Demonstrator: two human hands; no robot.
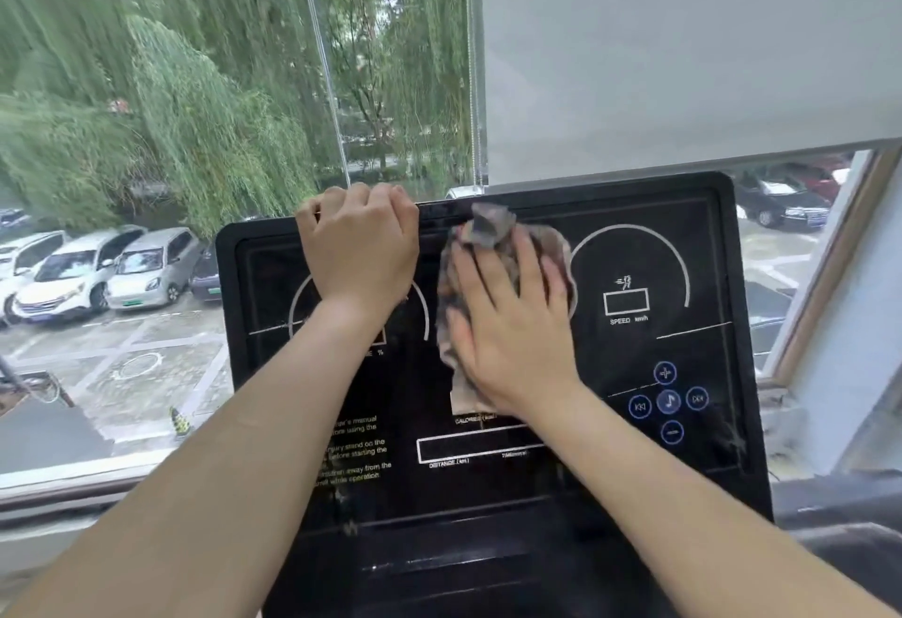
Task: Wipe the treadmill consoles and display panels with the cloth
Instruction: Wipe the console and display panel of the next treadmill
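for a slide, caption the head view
Right hand presses a cloth on the treadmill console; left hand grips its top edge.

A mottled grey-brown rag cloth point(507, 271) lies against the glossy black treadmill console panel point(634, 422), marked with white lettering and blue-ringed round buttons point(667, 401).

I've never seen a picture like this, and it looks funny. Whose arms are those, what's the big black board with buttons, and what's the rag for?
The camera sits on a person's head and looks forward and down, so you see that person's own two arms. The black board is a treadmill's panel, with round music buttons. The left hand grips the panel's top edge with curled fingers. The right hand lies flat and presses a cloth against the panel to wipe it clean. Outside are trees and parked cars.
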